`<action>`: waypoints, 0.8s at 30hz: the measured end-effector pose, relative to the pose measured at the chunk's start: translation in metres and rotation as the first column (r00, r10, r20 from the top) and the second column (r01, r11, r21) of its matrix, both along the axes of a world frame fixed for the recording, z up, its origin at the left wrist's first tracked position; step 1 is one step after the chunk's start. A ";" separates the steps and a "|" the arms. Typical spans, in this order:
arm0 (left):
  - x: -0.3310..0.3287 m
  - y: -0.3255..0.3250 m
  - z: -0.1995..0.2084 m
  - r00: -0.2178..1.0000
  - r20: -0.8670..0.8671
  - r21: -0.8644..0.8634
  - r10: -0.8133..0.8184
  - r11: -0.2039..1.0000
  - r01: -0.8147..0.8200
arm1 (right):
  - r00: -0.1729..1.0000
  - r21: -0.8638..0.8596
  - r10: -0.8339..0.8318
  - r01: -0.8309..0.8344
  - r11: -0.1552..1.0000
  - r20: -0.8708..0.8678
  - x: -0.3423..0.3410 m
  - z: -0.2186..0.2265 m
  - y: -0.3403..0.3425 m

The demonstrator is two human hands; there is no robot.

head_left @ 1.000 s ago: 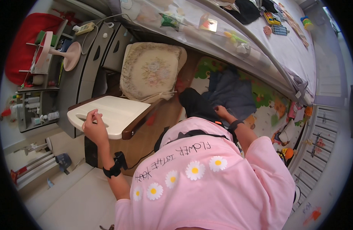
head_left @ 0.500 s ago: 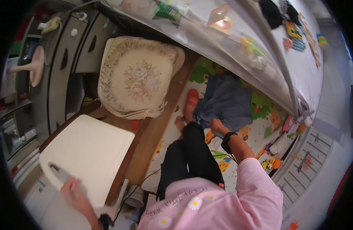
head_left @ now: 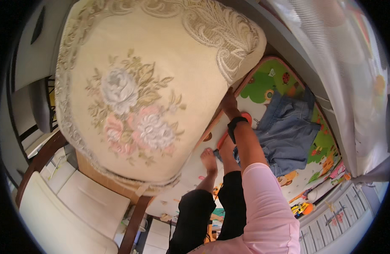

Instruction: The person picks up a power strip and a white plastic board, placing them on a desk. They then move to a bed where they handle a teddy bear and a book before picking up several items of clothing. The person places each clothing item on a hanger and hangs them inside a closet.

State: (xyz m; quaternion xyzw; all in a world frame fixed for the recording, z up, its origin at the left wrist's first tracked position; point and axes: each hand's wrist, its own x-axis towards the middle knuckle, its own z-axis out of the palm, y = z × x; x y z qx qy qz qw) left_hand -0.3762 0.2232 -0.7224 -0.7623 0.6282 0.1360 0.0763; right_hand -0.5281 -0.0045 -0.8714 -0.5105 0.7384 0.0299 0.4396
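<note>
Reaching forward with the right hand (head_left: 230, 103), past a black wristband (head_left: 234, 125) and a pink sleeve (head_left: 267, 190), to the right edge of a large cream fabric cushion (head_left: 157, 101) woven with grey-white and pink flowers, olive leaves and a scrolled border. Meeting the cushion there with the fingers partly out of sight; cannot tell how far open, nor whether closed on the rim or just touching it. Cannot tell the state of the left fingers either, with that hand out of view.

Seen filling the upper left and middle: the cushion, flower side up, above a brown wooden floor (head_left: 104, 180). Near its lower edge, at lower left, a smooth cream panel (head_left: 55, 216) between dark brown wooden rails (head_left: 138, 220). Farther left, a grey cabinet (head_left: 27, 63).

Just right of the right forearm, a crumpled blue denim garment (head_left: 288, 131) on a colourful play mat (head_left: 262, 78) printed with green shapes and animals. Partly hidden behind the forearm, a red slipper (head_left: 247, 118). Below, on the mat, a bare foot (head_left: 208, 161) under black trousers (head_left: 195, 211). Along the upper right, a sheer white curtain (head_left: 330, 63); at lower right, a pale slatted panel (head_left: 339, 220) near an orange and yellow toy (head_left: 304, 208).
</note>
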 end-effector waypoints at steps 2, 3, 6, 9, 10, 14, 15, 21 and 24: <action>-0.025 0.032 -0.087 0.998 0.065 -0.017 -0.007 1.000 0.008 | 0.986 -0.104 -0.055 0.072 0.992 0.158 0.020 0.010 0.000; -0.030 0.033 -0.088 0.999 0.047 0.000 -0.015 1.000 0.015 | 0.978 -0.269 0.006 0.051 0.962 0.207 0.008 0.002 0.007; -0.043 0.022 -0.087 0.997 0.006 -0.038 -0.078 0.996 0.078 | 0.986 -0.691 -0.147 0.162 0.704 0.081 -0.067 -0.029 0.000; -0.042 0.011 -0.075 0.997 -0.020 -0.028 -0.078 0.997 0.077 | 0.885 -0.715 -0.444 0.401 0.573 0.141 -0.154 -0.032 -0.027; -0.038 0.009 -0.069 0.997 -0.022 -0.021 -0.072 0.997 0.072 | 0.857 -0.698 -0.484 0.457 0.551 0.178 -0.172 -0.032 -0.036; -0.013 -0.009 -0.014 0.995 -0.075 0.040 -0.058 0.997 0.061 | 0.838 -0.665 -0.543 0.437 0.606 0.056 -0.188 -0.020 -0.055; -0.006 -0.020 0.014 0.993 -0.100 0.064 -0.060 0.996 0.067 | 0.835 -0.665 -0.548 0.436 0.606 0.047 -0.191 -0.025 -0.050; 0.092 -0.134 0.299 0.999 -0.030 0.125 0.021 0.992 -0.017 | 0.896 -0.510 -0.181 -0.057 0.858 -0.405 -0.172 -0.009 -0.022; 0.136 -0.157 0.465 0.988 0.113 0.051 0.101 0.993 -0.108 | 0.894 -0.430 -0.031 -0.184 0.884 -0.447 -0.141 0.049 0.027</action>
